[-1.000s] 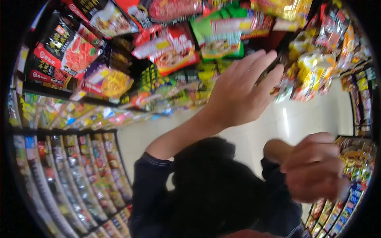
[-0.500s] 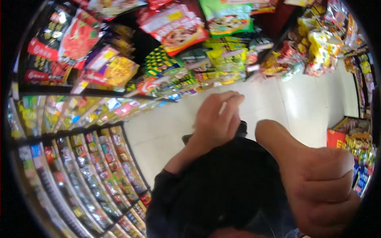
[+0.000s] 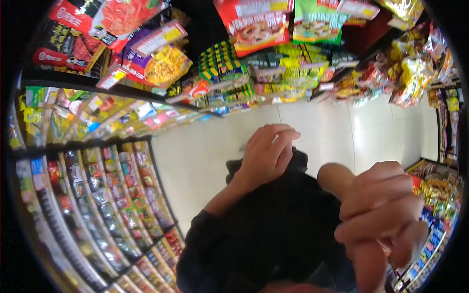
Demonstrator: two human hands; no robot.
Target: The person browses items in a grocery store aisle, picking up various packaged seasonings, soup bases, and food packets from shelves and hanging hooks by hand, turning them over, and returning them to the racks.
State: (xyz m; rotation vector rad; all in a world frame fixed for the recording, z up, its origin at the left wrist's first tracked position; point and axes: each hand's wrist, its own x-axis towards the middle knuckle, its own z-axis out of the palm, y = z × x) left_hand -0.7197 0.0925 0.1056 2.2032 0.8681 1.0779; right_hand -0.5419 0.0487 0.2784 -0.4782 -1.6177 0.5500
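Observation:
My left hand (image 3: pixel 267 155) is held in front of my dark-clothed body, above the floor. Its fingers are loosely bent, with a small gap between them and nothing visible in them. To the right and closer to the camera, my right hand (image 3: pixel 381 202) has its fingers curled in, while the thumb sticks out to the left. I see no object in it, though the inside of the palm is partly hidden. Neither hand touches the goods. Ahead of them hang a red snack bag (image 3: pixel 256 27), a green snack bag (image 3: pixel 318 22) and a purple noodle packet (image 3: pixel 166 66).
Shelves of small packets (image 3: pixel 112 195) run along the left. A rack of black and red bags (image 3: pixel 73 46) stands at the upper left. Shiny yellow bags (image 3: pixel 413 80) hang at the upper right. More goods (image 3: pixel 437 195) line the right side. Pale floor tiles (image 3: pixel 317 127) lie between.
The view has shifted, so the hanging bags sit further right. My right hand has turned from a thumb-out fist, its fingers now curled more loosely. My left hand stays nearly where it was.

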